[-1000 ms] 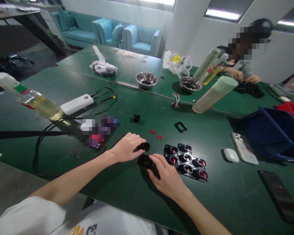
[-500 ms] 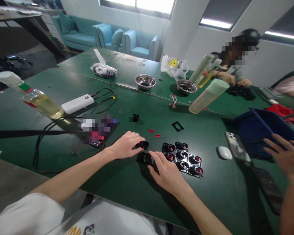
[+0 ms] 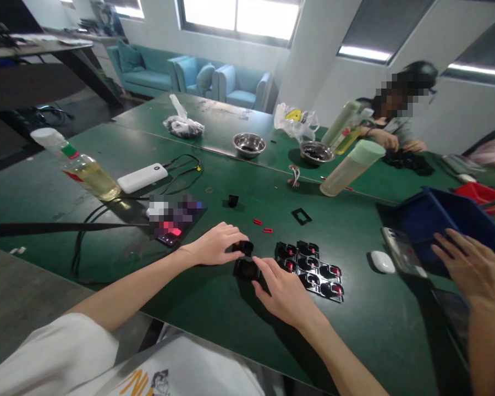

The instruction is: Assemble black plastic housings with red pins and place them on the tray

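My left hand (image 3: 223,245) pinches a small black plastic part (image 3: 246,247) between thumb and fingers, just above the table. Below it lies a flat black plastic frame (image 3: 246,269), its right edge gripped by my right hand (image 3: 278,286) with thumb and forefinger. To the right of that hand sits a group of black assembled pieces (image 3: 309,264) with red inserts, laid close together. Two small red clips (image 3: 263,226) lie beyond my hands. A loose black square frame (image 3: 301,216) and an upright black piece (image 3: 233,201) stand farther back.
On the left are a bottle (image 3: 91,173), a white power bank (image 3: 143,177), cables and a phone (image 3: 181,220). Steel bowls (image 3: 248,146) and a green-capped bottle (image 3: 350,168) stand behind. At right are a white case (image 3: 382,262), a blue bin (image 3: 441,220) and another person's hand (image 3: 470,264).
The view has shifted slightly, so everything sits a little lower and farther right. My hands keep nearly the same hold; the other person's hand at the right has moved a little.
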### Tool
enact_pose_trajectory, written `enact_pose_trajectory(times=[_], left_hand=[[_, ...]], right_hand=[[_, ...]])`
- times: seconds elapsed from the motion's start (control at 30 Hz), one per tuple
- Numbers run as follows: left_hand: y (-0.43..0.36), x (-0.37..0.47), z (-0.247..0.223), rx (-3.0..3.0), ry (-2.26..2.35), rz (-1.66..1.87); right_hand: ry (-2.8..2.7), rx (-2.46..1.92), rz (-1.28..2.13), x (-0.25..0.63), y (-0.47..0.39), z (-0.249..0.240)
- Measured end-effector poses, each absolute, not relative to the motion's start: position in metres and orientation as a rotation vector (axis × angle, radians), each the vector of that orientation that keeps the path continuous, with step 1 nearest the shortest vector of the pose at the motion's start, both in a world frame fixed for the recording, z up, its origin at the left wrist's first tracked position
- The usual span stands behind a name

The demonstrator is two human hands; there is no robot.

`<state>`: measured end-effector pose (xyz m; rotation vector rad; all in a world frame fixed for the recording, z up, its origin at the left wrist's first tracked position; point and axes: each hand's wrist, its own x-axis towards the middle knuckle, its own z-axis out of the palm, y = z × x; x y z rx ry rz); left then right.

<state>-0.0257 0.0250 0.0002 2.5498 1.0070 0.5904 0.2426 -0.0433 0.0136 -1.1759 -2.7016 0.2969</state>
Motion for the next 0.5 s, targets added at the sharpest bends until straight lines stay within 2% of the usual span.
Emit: enact_pose_trajectory(times=[0.5], left_hand=[[0.0245,-0.0252,-0.0058,2.579,0.985,0.638]], right_hand=[[-2.594,-0.954,0.1,0.2443,-0.0379,0.0092]])
